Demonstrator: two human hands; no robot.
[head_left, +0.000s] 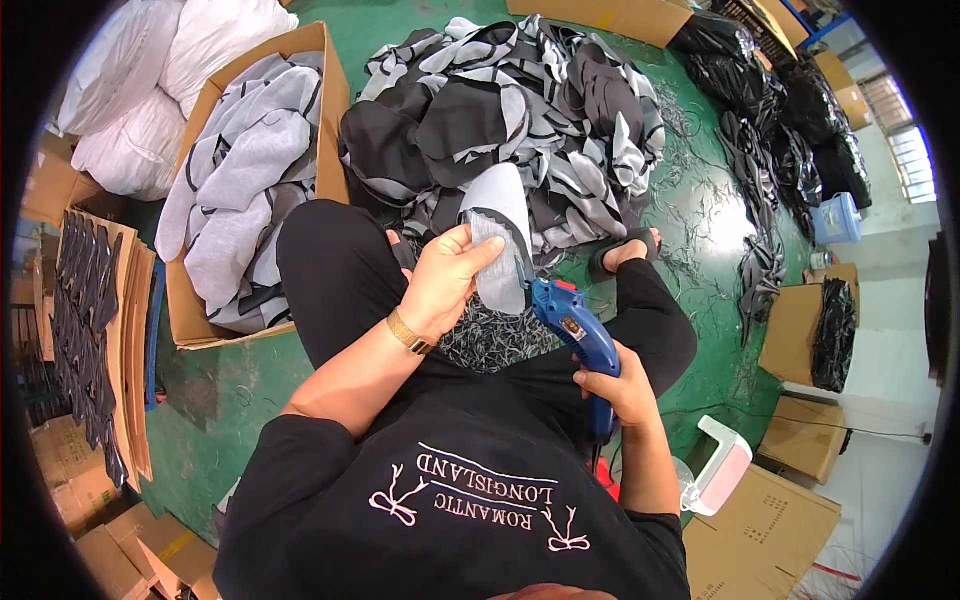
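My left hand pinches a light grey, rounded fabric piece between thumb and fingers, above the floor between my legs. My right hand is wrapped round the handle of a blue electric fabric cutter with a red button. The cutter's head is right at the fabric piece's right edge; whether the blade touches it I cannot tell. Just beyond lies a big heap of black and grey fabric pieces. Thin fabric trimmings are piled below my hands.
To the left stands an open cardboard box full of grey fabric pieces, with white sacks behind it. Black bags and cardboard boxes line the right side. A pink-and-white appliance is near my right elbow. Scraps litter the green floor.
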